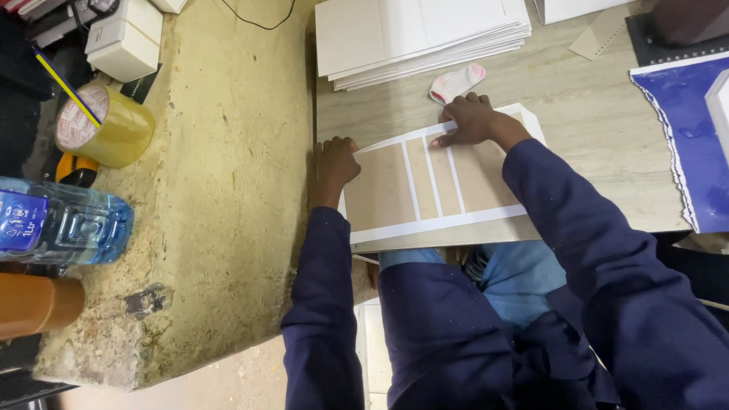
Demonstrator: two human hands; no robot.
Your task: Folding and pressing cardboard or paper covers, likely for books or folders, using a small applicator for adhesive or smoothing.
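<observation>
Rough, dusty yellow board fills the left half of the frame, and a pale wood-grain table [585,129] takes the right half. At far left lie one roll of tape [106,125], one clear water bottle [64,226] on its side, one brown tube [38,304] at the lower left edge and one white box [125,42] at the top. Near the middle, the left hand [334,163] curls over the left end of one flat cardboard sheet [395,190], brown with white strips between four panels, lying at the table's near edge in the centre of the frame. The right hand [471,120] presses fingers down flat on the sheet's far white border; neither grip is closed around it, both bear on it from above. Above them sit one stack of white sheets [418,34] and one small pink and white sock [456,82]. At right lies one blue sheet [683,137] with a ragged edge. As a judgement: the cardboard overhangs the near edge, so uneven pressure could tip or skew it; a fold might then run crooked, and the bottle at far left might roll if jolted.
</observation>
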